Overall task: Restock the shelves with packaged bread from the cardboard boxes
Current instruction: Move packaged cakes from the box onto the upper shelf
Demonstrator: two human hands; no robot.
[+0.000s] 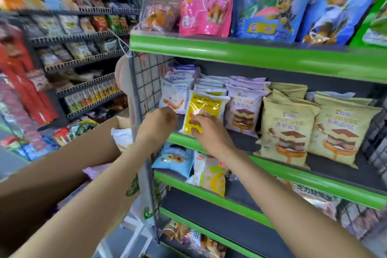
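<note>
A yellow and white bread packet [206, 109] stands upright at the front of the green-edged shelf [293, 170]. My right hand [206, 130] grips its lower edge. My left hand [160, 122] is beside it at the shelf's left end, fingers curled near the bottom of a white bread packet [174, 94]; whether it holds that packet is unclear. Purple packets [244, 107] and beige packets [290, 130] fill the shelf to the right. A cardboard box [69, 157] sits low on the left, under my left forearm.
A wire grid panel [144, 84] closes the shelf's left end. Large cartoon snack bags [272, 2] stand on the shelf above. Blue and yellow packets [190, 165] lie on the shelf below. Dark snack racks [79, 48] line the aisle at left.
</note>
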